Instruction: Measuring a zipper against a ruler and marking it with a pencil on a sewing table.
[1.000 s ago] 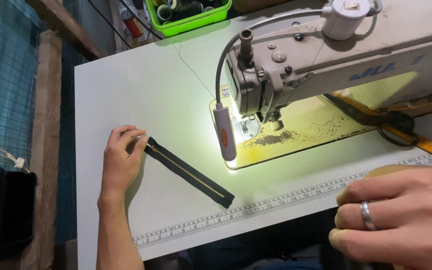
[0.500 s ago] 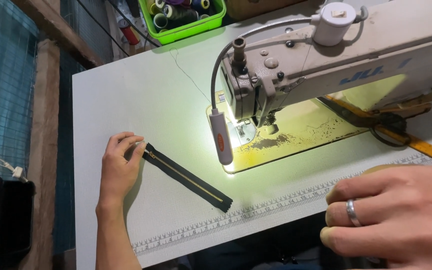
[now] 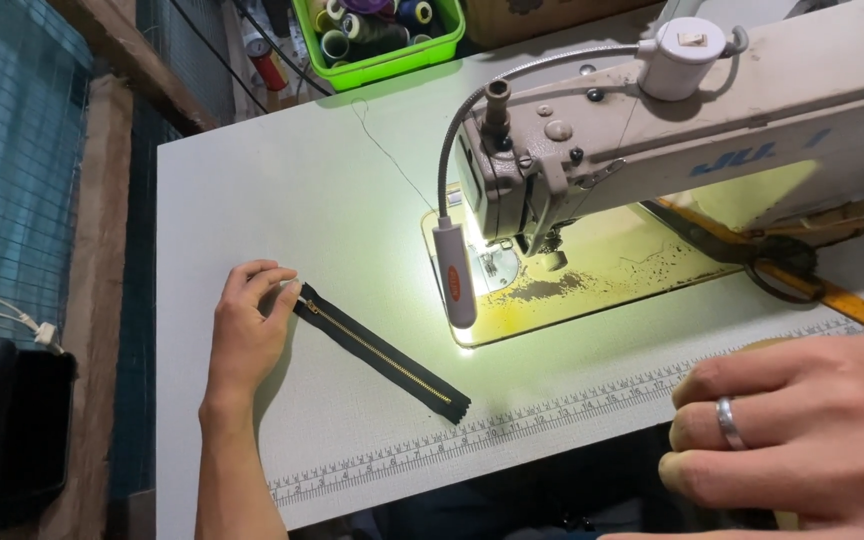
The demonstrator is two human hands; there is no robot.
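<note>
A short black zipper (image 3: 382, 353) with gold teeth lies slanted on the pale green sewing table (image 3: 302, 190). My left hand (image 3: 247, 330) rests flat-ish on the table with its fingertips pinching the zipper's upper left end. My right hand (image 3: 802, 430), a ring on one finger, is raised close to the camera at the lower right, fingers curled together; nothing shows in it. The white industrial sewing machine (image 3: 692, 130) stands to the right of the zipper, with its needle area lit.
A grey gooseneck lamp (image 3: 455, 270) hangs beside the needle plate. A green tray of thread spools (image 3: 382, 35) sits at the table's far edge. A printed ruler strip (image 3: 512, 425) runs along the near edge. Scissors (image 3: 787, 262) lie under the machine arm.
The view has shifted a little, so everything sits slightly lower and left. My left hand stays on the zipper's end; my right hand has drifted slightly left.
</note>
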